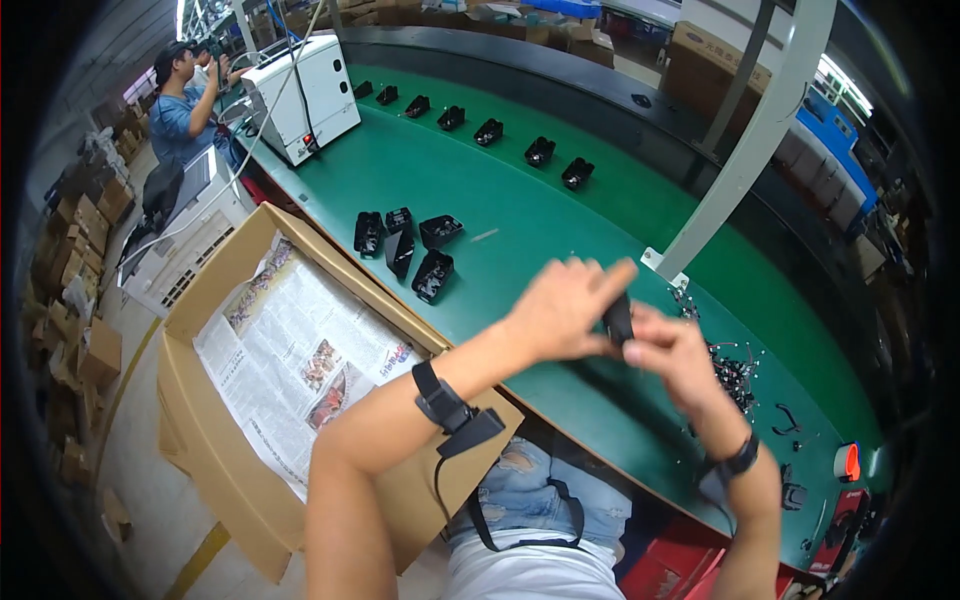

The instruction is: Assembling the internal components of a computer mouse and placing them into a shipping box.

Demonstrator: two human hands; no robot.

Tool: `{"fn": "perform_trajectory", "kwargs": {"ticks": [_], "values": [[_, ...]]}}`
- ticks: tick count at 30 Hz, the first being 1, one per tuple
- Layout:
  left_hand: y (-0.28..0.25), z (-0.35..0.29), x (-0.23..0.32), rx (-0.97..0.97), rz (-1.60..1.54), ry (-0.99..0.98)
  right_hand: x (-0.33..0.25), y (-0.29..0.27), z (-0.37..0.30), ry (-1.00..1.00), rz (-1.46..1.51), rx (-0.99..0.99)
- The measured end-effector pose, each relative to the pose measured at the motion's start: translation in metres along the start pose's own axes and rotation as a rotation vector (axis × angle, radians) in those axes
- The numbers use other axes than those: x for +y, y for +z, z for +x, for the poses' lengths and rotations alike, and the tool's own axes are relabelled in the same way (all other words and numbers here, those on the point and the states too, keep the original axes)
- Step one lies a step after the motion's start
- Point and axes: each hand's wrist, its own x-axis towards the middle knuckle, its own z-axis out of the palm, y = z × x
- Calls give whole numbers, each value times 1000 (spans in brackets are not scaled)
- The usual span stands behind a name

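Observation:
Over the green workbench (pixel 590 420) I hold a small black plastic housing (pixel 619 318) between both hands. My left hand (pixel 566 312) grips it from the left, its fingers covering much of the part. Thumb and fingers of my right hand (pixel 680 358) pinch its lower right side. What lies inside the housing is hidden from here. Just beyond my right hand sits a tangled heap of small wired parts (pixel 735 378). Several similar black housings (pixel 432 277) lie loosely grouped to the left of my hands.
A cardboard box (pixel 190 400) lined with newspaper (pixel 300 350) stands at my left. Several black housings (pixel 540 151) form a row along the far green strip. A metal post (pixel 740 150) rises from the bench. Pliers (pixel 787 418) lie at right. Another person (pixel 185 110) stands far left.

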Motion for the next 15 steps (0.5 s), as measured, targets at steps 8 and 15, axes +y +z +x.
{"fn": "perform_trajectory", "kwargs": {"ticks": [8, 15], "values": [[14, -38, -83, -344, 830, -835, 26, -26, 199, -182, -1027, 438], [10, -17, -57, -602, 560, -907, 73, -69, 237, 211, -967, 660]]}}
